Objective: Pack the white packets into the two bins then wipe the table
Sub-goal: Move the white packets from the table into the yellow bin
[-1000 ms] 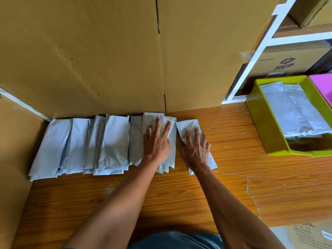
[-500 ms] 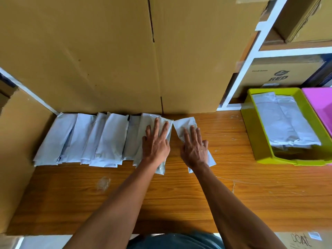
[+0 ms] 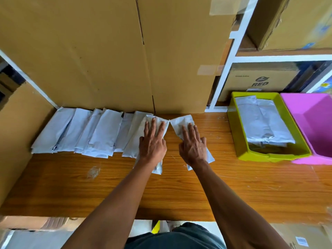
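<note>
Flat on separate white packets mid-surface: left hand (image 3: 152,141) and right hand (image 3: 193,145), fingers straight. Toward the far-left edge, overlapping packet row (image 3: 86,131). At the far-right corner, packets inside green bin (image 3: 240,141); beside it, pink bin (image 3: 312,123).

Cardboard box (image 3: 107,51) walled off the far side; packets (image 3: 80,130) filled far left. Near table (image 3: 233,191) strip lay open; green bin (image 3: 233,133) blocked the right.

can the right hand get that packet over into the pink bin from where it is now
Probably yes. The right hand lies flat on a loose white packet, and bare wooden table lies between it and the open pink plastic bin, behind the lime-green plastic bin.
</note>
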`<control>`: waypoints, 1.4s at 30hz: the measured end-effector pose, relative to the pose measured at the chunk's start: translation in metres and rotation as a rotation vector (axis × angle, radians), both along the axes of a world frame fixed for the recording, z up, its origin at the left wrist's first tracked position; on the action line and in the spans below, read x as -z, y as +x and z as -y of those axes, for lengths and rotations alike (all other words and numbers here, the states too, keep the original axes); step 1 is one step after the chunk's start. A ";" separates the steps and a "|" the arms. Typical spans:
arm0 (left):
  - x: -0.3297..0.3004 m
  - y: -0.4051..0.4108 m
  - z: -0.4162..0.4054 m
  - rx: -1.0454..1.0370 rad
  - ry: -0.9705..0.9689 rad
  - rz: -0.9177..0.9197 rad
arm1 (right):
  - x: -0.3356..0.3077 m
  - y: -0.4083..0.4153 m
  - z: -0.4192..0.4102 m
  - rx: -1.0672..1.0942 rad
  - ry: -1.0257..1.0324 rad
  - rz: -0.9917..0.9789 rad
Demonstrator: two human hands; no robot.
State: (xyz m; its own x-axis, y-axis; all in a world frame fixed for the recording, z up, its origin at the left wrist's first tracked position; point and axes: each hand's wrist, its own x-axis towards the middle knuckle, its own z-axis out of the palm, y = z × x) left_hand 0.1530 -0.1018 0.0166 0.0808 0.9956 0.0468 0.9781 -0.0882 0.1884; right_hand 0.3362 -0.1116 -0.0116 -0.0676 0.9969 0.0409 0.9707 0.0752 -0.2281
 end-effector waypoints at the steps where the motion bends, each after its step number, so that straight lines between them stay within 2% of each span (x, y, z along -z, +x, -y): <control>1: -0.001 0.002 0.005 0.003 0.008 0.008 | -0.002 0.002 0.006 0.014 0.006 -0.003; 11: -0.020 0.031 0.060 -0.038 0.066 0.204 | -0.047 0.026 0.069 0.162 0.090 -0.045; 23: -0.049 0.143 0.083 0.116 0.102 0.290 | -0.092 0.111 0.103 0.301 0.179 -0.042; 33: -0.053 0.269 0.045 0.190 0.119 0.250 | -0.106 0.235 0.076 0.363 0.211 -0.045; 42: -0.059 0.385 -0.001 0.083 0.091 0.234 | -0.108 0.347 0.017 0.306 0.145 -0.073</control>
